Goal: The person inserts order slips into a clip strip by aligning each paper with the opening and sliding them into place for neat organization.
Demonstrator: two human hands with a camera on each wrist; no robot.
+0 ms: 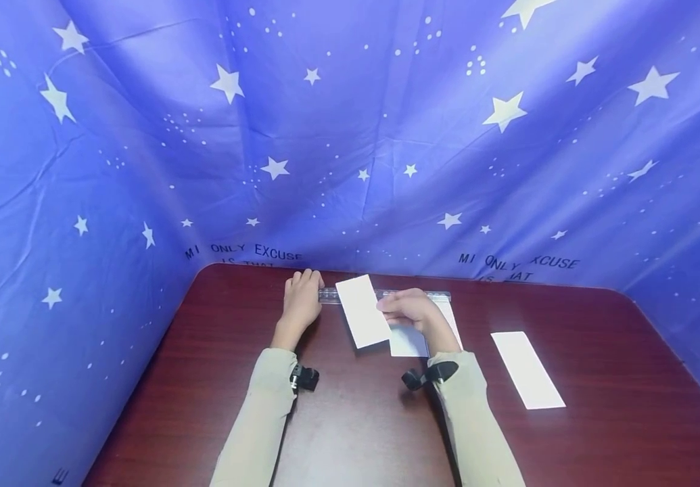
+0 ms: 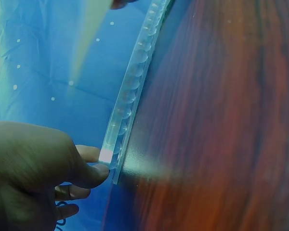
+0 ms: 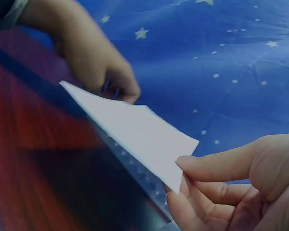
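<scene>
My left hand [image 1: 303,301] is at the back of the table, pinching the left end of a clear plastic strip [image 2: 130,91] between thumb and finger. A row of rounded shapes runs along the strip. My right hand [image 1: 415,312] pinches a white rectangular card [image 1: 362,312] by its edge. In the head view the card is tilted and overlaps the middle of the strip. Seen from the right wrist, thumb and fingers hold one corner end of the card [image 3: 135,132]. Another white sheet [image 1: 407,343] lies partly hidden beneath my right hand and wrist.
A separate white card [image 1: 527,370] lies on the dark red wooden table [image 1: 599,338] at the right. Behind the table's back edge hangs a blue curtain [image 1: 350,122] with white stars, which also flanks both sides.
</scene>
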